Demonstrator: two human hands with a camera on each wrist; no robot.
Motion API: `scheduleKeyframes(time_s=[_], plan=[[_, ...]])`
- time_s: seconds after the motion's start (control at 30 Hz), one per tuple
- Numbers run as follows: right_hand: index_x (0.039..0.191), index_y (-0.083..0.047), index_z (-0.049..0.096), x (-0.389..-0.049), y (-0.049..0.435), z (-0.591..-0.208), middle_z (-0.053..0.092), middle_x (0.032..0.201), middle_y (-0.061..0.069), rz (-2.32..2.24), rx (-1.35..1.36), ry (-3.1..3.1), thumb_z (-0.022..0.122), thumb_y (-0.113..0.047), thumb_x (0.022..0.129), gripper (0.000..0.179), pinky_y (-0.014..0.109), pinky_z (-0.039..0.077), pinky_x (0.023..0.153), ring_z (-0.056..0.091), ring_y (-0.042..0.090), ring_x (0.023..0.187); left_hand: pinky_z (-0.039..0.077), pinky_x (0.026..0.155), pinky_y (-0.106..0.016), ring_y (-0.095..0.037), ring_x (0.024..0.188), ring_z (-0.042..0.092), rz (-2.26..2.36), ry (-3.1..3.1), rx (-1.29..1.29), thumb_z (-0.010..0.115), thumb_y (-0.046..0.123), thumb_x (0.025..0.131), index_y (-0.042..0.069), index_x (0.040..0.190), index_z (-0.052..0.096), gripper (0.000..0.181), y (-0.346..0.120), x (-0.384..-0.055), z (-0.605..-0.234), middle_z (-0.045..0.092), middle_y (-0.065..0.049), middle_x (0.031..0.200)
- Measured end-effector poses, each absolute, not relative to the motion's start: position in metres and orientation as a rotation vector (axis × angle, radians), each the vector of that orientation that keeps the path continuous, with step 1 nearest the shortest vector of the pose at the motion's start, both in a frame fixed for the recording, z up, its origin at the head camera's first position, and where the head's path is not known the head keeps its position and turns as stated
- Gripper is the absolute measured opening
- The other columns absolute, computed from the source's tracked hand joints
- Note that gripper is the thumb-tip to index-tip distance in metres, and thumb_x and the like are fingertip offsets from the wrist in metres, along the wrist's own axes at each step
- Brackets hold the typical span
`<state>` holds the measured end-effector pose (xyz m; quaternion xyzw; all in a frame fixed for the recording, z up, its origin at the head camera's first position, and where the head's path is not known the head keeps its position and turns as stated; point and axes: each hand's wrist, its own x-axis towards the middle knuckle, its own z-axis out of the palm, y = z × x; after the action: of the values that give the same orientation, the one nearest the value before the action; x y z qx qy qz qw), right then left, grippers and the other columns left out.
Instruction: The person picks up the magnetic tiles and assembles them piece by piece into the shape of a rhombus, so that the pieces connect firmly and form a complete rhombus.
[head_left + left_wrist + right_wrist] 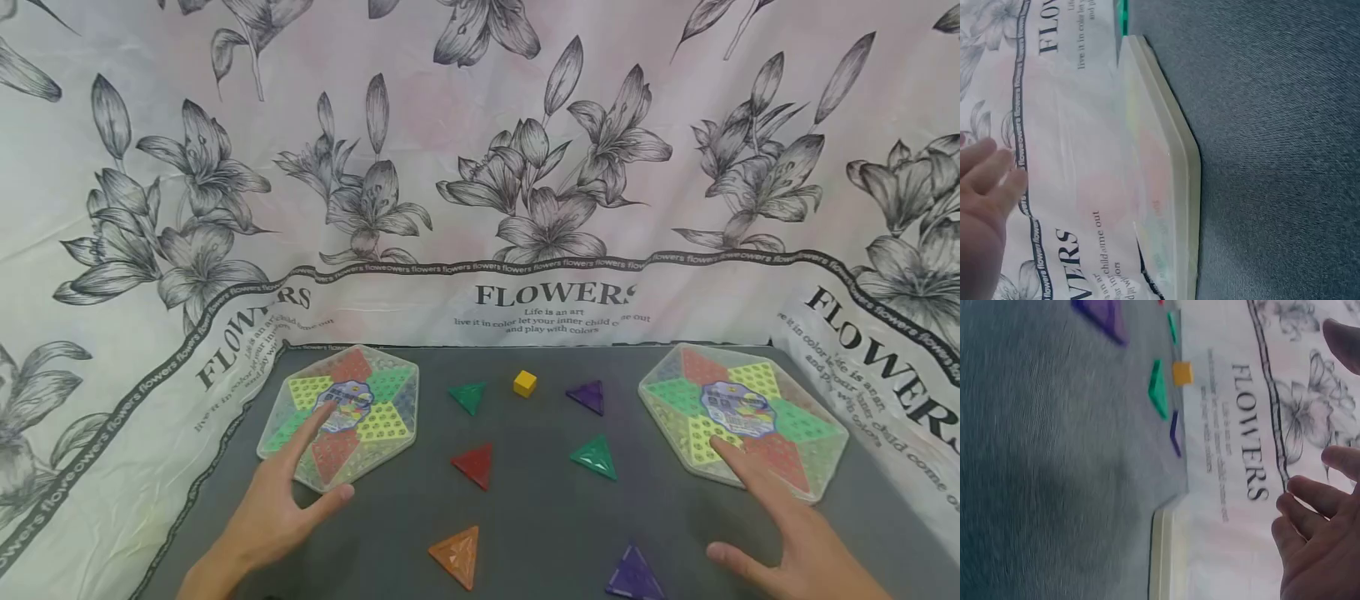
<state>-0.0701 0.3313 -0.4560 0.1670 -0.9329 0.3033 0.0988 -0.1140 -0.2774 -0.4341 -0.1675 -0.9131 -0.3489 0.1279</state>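
My left hand (pixel 266 508) is held with fingers extended and thumb spread, its index finger overlapping the left hexagonal game box (pixel 401 367) in the head view. In the left wrist view that hand (pixel 985 212) appears apart from the box (pixel 1185 162), holding nothing. My right hand (pixel 798 533) is likewise spread, its index fingertip overlapping the right hexagonal game box (pixel 821 467). The right wrist view shows the hand (pixel 1322 525) with fingers loosely extended and nothing in them. Both boxes have clear lids over red, yellow and green star-pattern panels.
Between the boxes lie triangular pieces: green (pixel 468 397), purple (pixel 588 396), red (pixel 476 465), another green (pixel 596 457), orange (pixel 457 557) and another purple (pixel 634 575). A yellow cube (pixel 525 383) sits at the back of the grey table (pixel 532 517). Flower-printed cloth (pixel 420 304) borders it.
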Motion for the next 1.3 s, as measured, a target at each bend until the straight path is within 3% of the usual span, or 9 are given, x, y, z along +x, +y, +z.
scheduleKeyframes(time_s=[0.03, 0.07, 0.2, 0.3, 0.37, 0.63, 1.0, 1.2, 1.3], plan=[[0.176, -0.032, 0.023, -0.068, 0.329, -0.454, 0.023, 0.178, -0.024, 0.903, 0.488, -2.778, 0.096, -0.024, 0.083, 0.119, 0.084, 0.042, 0.092, 0.009, -0.027, 0.149, 0.047, 0.119, -0.059, -0.040, 0.153, 0.050, -1.043, -2.644, -0.504, 0.086, 0.025, 0.093, 0.036, 0.175, 0.025, 0.103, -0.278, -0.115, -0.434, 0.043, -0.004, 0.175], [0.176, -0.032, 0.023, -0.066, 0.327, -0.453, 0.023, 0.177, -0.028, 0.911, 0.491, -2.787, 0.097, -0.025, 0.082, 0.119, 0.084, 0.044, 0.091, 0.010, -0.029, 0.147, 0.047, 0.122, -0.048, -0.033, 0.155, 0.050, -1.082, -2.630, -0.526, 0.086, 0.022, 0.092, 0.035, 0.174, 0.026, 0.103, -0.279, -0.116, -0.434, 0.043, -0.002, 0.175], [0.174, -0.029, 0.030, -0.063, 0.314, -0.447, 0.034, 0.174, -0.025, 0.902, 0.569, -2.768, 0.100, -0.025, 0.077, 0.120, 0.042, 0.056, 0.105, 0.022, -0.029, 0.146, 0.035, 0.119, -0.011, -0.005, 0.155, 0.047, -1.329, -2.536, -0.653, 0.086, 0.007, 0.091, 0.027, 0.174, 0.030, 0.101, -0.279, -0.121, -0.435, 0.044, -0.002, 0.174], [0.173, -0.021, 0.034, -0.064, 0.302, -0.445, 0.044, 0.174, -0.006, 0.920, 0.704, -2.709, 0.102, -0.023, 0.073, 0.121, 0.005, 0.034, 0.105, 0.029, -0.021, 0.150, 0.036, 0.120, -0.011, -0.003, 0.155, 0.046, -1.529, -2.475, -0.744, 0.082, -0.003, 0.091, 0.021, 0.174, 0.030, 0.101, -0.276, -0.126, -0.437, 0.045, -0.007, 0.174], [0.172, -0.015, 0.034, -0.066, 0.295, -0.448, 0.046, 0.173, 0.002, 0.947, 0.808, -2.656, 0.102, -0.023, 0.072, 0.121, 0.000, 0.024, 0.111, 0.030, -0.016, 0.154, 0.038, 0.121, -0.015, -0.006, 0.156, 0.047, -1.638, -2.451, -0.774, 0.080, -0.007, 0.092, 0.021, 0.173, 0.032, 0.099, -0.273, -0.130, -0.438, 0.045, -0.008, 0.174], [0.166, -0.002, 0.043, -0.077, 0.260, -0.468, 0.053, 0.167, 0.009, 1.054, 1.059, -2.464, 0.103, -0.032, 0.071, 0.116, 0.006, 0.028, 0.119, 0.041, -0.002, 0.156, 0.043, 0.120, -0.019, -0.006, 0.153, 0.050, -1.781, -2.466, -0.840, 0.082, -0.004, 0.093, 0.017, 0.167, 0.046, 0.085, -0.252, -0.147, -0.444, 0.053, -0.008, 0.168], [0.168, -0.015, 0.044, -0.090, 0.208, -0.492, 0.057, 0.165, 0.006, 1.278, 1.232, -2.582, 0.093, -0.038, 0.088, 0.096, 0.029, 0.053, 0.112, 0.053, 0.009, 0.151, 0.050, 0.120, -0.037, -0.021, 0.149, 0.058, -1.774, -2.553, -0.861, 0.089, 0.010, 0.092, 0.016, 0.159, 0.057, 0.075, -0.210, -0.171, -0.458, 0.062, -0.002, 0.159], [0.167, -0.016, 0.046, -0.094, 0.181, -0.500, 0.058, 0.164, 0.007, 1.405, 1.305, -2.662, 0.087, -0.044, 0.093, 0.090, 0.034, 0.054, 0.113, 0.054, 0.013, 0.150, 0.047, 0.122, -0.031, -0.024, 0.150, 0.057, -1.789, -2.584, -0.915, 0.089, 0.011, 0.091, 0.014, 0.158, 0.059, 0.073, -0.184, -0.185, -0.468, 0.063, -0.005, 0.159], [0.166, -0.014, 0.048, -0.096, 0.168, -0.509, 0.059, 0.162, 0.009, 1.407, 1.359, -2.611, 0.085, -0.047, 0.095, 0.087, 0.035, 0.055, 0.113, 0.056, 0.016, 0.149, 0.047, 0.124, -0.041, -0.026, 0.150, 0.057, -1.800, -2.634, -0.929, 0.089, 0.011, 0.091, 0.011, 0.157, 0.059, 0.073, -0.174, -0.192, -0.475, 0.062, -0.008, 0.159]])
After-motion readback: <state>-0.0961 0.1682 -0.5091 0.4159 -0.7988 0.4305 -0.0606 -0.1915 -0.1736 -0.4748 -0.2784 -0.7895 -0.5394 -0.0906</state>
